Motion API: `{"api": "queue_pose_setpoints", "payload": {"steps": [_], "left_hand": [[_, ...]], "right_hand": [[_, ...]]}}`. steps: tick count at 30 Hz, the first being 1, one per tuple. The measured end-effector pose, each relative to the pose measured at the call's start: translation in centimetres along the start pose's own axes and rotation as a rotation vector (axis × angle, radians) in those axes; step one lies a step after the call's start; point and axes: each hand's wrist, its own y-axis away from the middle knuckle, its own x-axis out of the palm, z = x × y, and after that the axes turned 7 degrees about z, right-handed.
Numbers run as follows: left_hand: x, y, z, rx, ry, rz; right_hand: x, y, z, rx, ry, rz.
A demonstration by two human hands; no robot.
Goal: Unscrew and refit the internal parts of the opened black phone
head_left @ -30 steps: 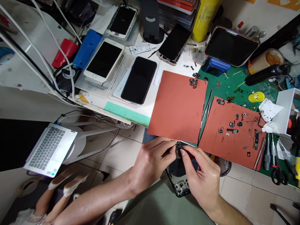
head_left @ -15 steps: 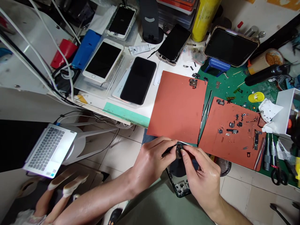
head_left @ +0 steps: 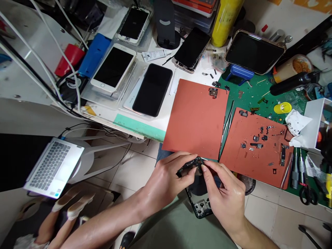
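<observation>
Between my two hands, just below the red mat's front edge, is a small black phone frame piece [head_left: 192, 163] with a bent corner and cutouts. My left hand [head_left: 168, 181] pinches its left stretch between thumb and fingers. My right hand [head_left: 224, 190] grips the corner end with thumb and index fingertip. Beneath them, on my lap, lies a black phone housing [head_left: 200, 204] with camera openings at its lower end. My hands hide part of that housing.
A red mat [head_left: 197, 117] bears a small metal part [head_left: 213, 92]. Tweezers [head_left: 226, 129] lie beside a second red mat [head_left: 233, 155] with several tiny phone parts. Several phones, including a black phone [head_left: 153, 90], rest on the bench. Scissors [head_left: 308, 195] are at right.
The black frame piece has turned so that more of its face and cutouts show. My right hand has shifted slightly right and down; both hands still grip the piece.
</observation>
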Motion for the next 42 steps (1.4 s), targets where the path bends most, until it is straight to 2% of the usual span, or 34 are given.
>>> {"api": "queue_pose_setpoints", "payload": {"steps": [9,12,18,22,25,28,30,35,37,42], "left_hand": [[0.1,0.5,0.3,-0.008,0.021,0.013],[-0.2,0.3,0.3,-0.070,0.100,0.044],[-1.5,-0.8,1.4,-0.405,0.556,0.276],[-2.3,-0.8,2.1,-0.458,0.908,0.459],[-2.6,-0.5,2.3,-0.465,1.044,0.510],[-2.5,-0.2,2.4,-0.440,1.070,0.485],[-2.5,0.0,2.3,-0.439,1.071,0.448],[-2.1,0.6,1.9,-0.460,1.149,0.276],[-1.8,0.6,1.6,-0.447,1.236,0.224],[-1.7,0.6,1.0,-0.473,1.329,0.151]], "right_hand": [[0.1,0.2,-0.2,-0.007,0.008,0.018],[0.0,0.2,-0.3,0.005,0.011,0.032],[-0.7,-0.4,-0.5,0.032,-0.046,0.141],[-1.2,-1.2,-0.6,0.036,-0.043,0.184],[-1.6,-1.8,-0.8,0.069,-0.032,0.235],[-2.2,-2.1,-0.8,0.100,-0.043,0.265],[-2.8,-2.0,-0.8,0.141,-0.056,0.225],[-3.8,-0.2,-0.7,0.323,0.013,-0.108],[-3.8,1.1,-1.0,0.432,-0.005,-0.186],[-3.5,3.6,-2.1,0.730,-0.332,-0.240]]}}
